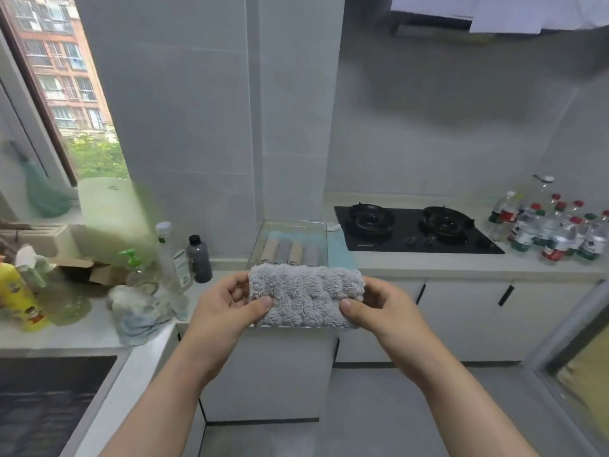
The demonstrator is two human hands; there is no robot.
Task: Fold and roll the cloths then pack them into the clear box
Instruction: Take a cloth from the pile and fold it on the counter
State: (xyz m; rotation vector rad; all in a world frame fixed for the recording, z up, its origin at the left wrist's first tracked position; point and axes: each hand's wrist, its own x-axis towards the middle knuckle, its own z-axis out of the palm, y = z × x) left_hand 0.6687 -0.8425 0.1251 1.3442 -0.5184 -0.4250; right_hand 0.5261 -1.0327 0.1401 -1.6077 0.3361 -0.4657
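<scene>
A grey fluffy cloth [304, 293], folded into a thick band, is held up in front of the counter edge. My left hand [227, 305] pinches its left end with thumb on top and fingers behind. Its right end is pinched the same way by my right hand [379, 308]. Behind the cloth stands the clear box [263, 232] on the counter, with several rolled cloths [291, 250] in beige and grey lined up inside. The box's near wall is hidden by the held cloth.
A black two-burner hob [412, 229] lies right of the box, with many plastic bottles [553, 225] at the far right. Left of the box stand a dark bottle [199, 258], a clear bottle [173, 255], a crumpled pale rag [138, 311] and a yellow bottle [18, 295]. A sink [49, 397] lies lower left.
</scene>
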